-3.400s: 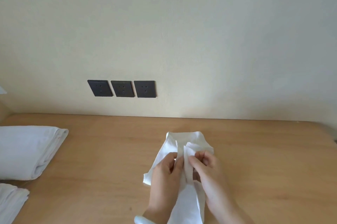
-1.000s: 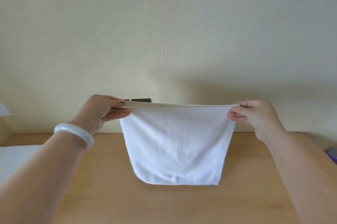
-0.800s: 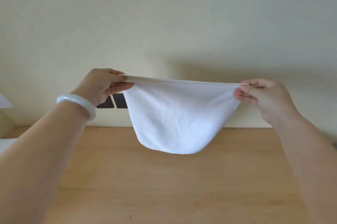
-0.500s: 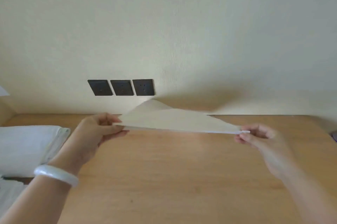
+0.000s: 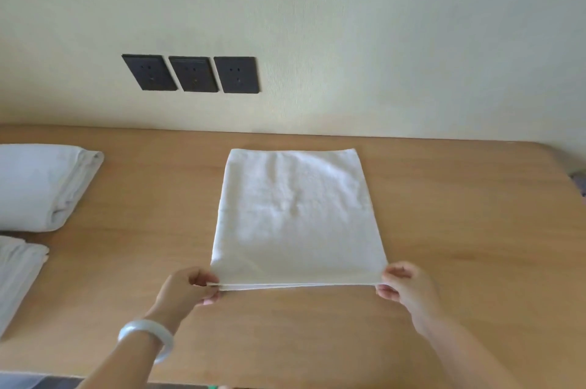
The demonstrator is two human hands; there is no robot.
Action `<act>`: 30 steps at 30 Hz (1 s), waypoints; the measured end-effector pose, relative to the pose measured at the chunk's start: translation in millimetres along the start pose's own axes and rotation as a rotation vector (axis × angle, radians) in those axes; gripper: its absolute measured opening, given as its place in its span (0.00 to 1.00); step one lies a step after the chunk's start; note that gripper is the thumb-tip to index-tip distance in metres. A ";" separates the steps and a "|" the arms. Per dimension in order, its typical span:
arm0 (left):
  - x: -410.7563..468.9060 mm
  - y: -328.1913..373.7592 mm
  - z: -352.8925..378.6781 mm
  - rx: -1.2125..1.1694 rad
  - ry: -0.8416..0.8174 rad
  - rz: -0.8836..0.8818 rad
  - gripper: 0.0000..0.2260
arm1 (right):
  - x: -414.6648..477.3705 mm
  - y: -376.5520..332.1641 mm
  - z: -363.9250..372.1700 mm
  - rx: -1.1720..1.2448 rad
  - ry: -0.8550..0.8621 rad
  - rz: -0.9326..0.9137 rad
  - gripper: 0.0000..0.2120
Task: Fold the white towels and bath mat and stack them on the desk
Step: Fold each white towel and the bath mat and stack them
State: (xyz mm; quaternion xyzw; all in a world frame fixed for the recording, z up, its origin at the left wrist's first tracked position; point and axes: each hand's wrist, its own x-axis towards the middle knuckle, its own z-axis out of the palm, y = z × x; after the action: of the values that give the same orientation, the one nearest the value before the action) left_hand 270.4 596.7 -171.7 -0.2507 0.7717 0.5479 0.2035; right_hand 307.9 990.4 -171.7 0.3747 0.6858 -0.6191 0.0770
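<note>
Head view: doubled white terry towel flat at centre of light wooden desk. Left hand pinches its 7 o'clock corner, right hand its 5 o'clock corner. Folded white towels at 9 o'clock.

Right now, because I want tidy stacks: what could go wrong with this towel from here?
1. The left grip and right grip pinch only the near corners of the towel, whose two layers look slightly offset there; the next fold may lock that in.
2. Creases at its middle could get folded in, possibly making it sit unevenly on the folded pile.
</note>
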 end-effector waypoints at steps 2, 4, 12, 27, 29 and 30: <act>0.2 -4.0 -2.0 -0.001 0.009 0.004 0.09 | -5.8 -1.1 -2.2 -0.073 -0.003 -0.048 0.03; -2.8 -8.9 -4.8 0.032 0.021 0.001 0.08 | -13.6 1.4 -3.9 -0.152 -0.014 -0.075 0.02; -26.2 -2.0 7.6 0.601 0.243 0.248 0.21 | -23.6 12.4 4.3 -0.887 0.121 -0.368 0.02; 25.6 -32.1 58.7 1.025 0.367 0.557 0.27 | 18.7 41.8 96.7 -1.223 0.085 -0.838 0.29; 27.4 -39.0 48.8 0.989 0.368 0.531 0.28 | 27.3 49.6 78.4 -1.222 0.152 -0.756 0.32; 28.5 -40.2 47.0 0.982 0.360 0.521 0.28 | 32.5 51.7 73.8 -1.206 0.177 -0.718 0.33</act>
State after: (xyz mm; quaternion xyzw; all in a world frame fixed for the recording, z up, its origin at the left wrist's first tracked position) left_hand 274.3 625.6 -233.3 -0.0179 0.9939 0.1068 0.0201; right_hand 290.0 934.7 -247.5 0.0664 0.9941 -0.0857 0.0062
